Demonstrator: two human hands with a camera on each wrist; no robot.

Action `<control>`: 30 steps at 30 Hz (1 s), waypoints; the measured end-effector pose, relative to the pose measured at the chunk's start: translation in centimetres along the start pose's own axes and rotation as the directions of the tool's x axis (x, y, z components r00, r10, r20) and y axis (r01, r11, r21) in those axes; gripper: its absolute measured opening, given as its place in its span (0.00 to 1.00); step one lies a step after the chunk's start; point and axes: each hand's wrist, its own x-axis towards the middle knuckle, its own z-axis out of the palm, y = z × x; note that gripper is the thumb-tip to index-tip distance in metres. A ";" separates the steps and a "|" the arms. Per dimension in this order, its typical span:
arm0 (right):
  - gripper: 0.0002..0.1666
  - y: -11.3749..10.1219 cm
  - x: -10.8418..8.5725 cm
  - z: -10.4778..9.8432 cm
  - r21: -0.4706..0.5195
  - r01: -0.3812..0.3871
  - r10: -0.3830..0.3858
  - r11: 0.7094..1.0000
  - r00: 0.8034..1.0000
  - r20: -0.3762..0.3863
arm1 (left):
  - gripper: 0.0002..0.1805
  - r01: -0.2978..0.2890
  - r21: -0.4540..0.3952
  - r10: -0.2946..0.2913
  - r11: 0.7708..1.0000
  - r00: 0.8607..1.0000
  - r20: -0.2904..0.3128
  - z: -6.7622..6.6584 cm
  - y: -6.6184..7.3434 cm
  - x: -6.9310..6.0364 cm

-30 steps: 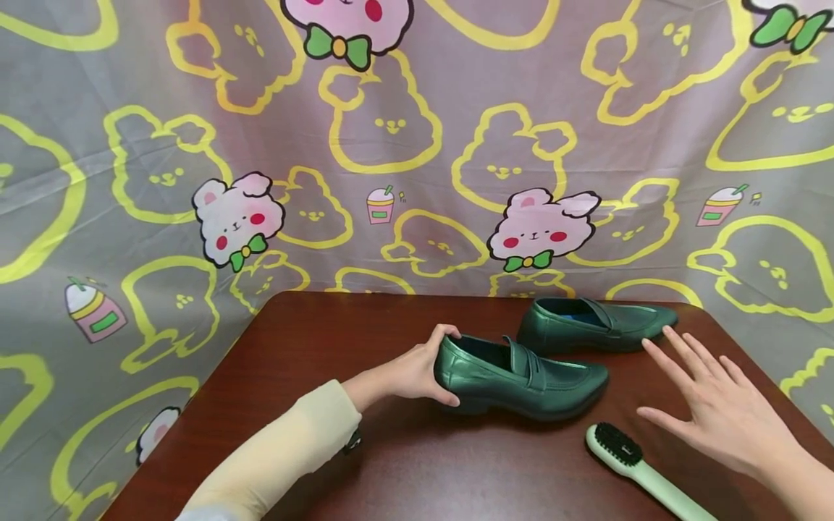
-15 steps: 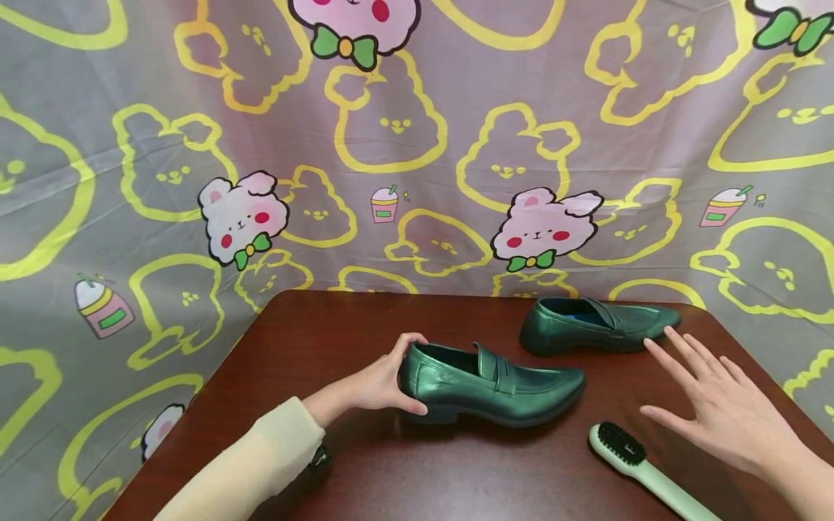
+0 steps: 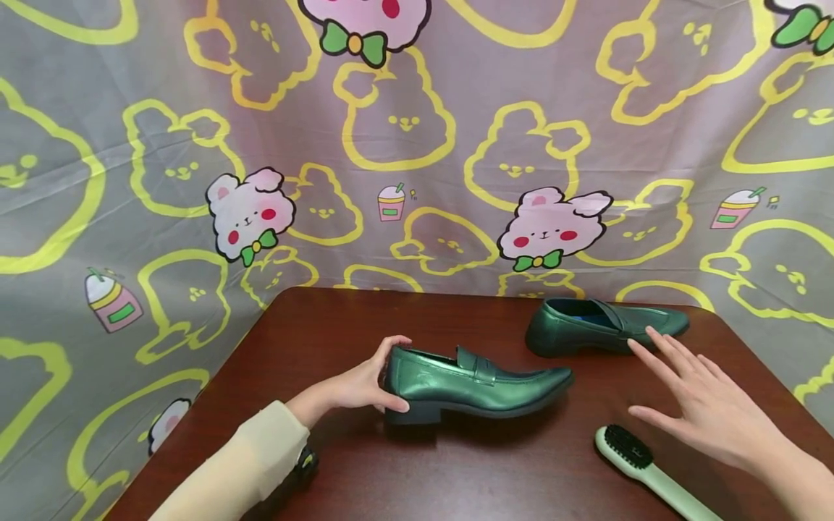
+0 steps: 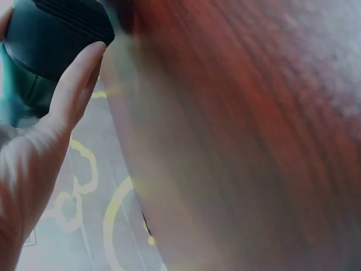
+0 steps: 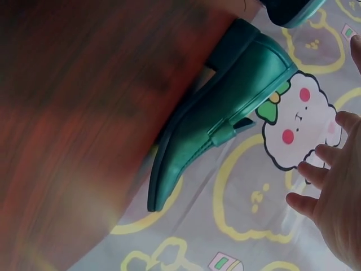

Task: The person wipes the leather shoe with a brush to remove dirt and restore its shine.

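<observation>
Shoes (image 3: 599, 331) number two, brush (image 3: 659, 480) one; left hand (image 3: 361, 383) grips the nearer shoe (image 3: 482, 389) by its heel (image 3: 423, 414), right hand (image 3: 713, 405) spreads wide near the brush, holding nothing.

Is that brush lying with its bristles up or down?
Up: the head camera, looking down, shows the pale green brush lying on the table with its black bristles exposed on top.
</observation>
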 end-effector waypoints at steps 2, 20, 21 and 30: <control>0.59 -0.2 0.3 0.1 0.002 0.016 -0.016 1.000 1.000 -0.011 | 0.55 0.006 -0.030 -0.006 1.000 1.000 0.005 0.0 -0.3 -0.1; 0.59 -0.5 -1.1 0.3 0.084 0.020 -0.022 0.996 1.000 0.022 | 0.64 -0.076 0.183 0.077 0.980 0.997 -0.001 0.2 -0.5 0.0; 0.59 -0.4 -1.4 0.3 0.088 0.015 -0.018 0.996 0.999 0.031 | 0.65 -0.079 0.190 0.081 0.979 0.997 0.001 0.2 -0.5 0.0; 0.61 0.1 -4.5 0.6 0.084 0.049 -0.054 0.995 0.997 0.055 | 0.65 -0.056 0.191 0.060 0.980 0.998 -0.013 0.0 -0.7 -0.1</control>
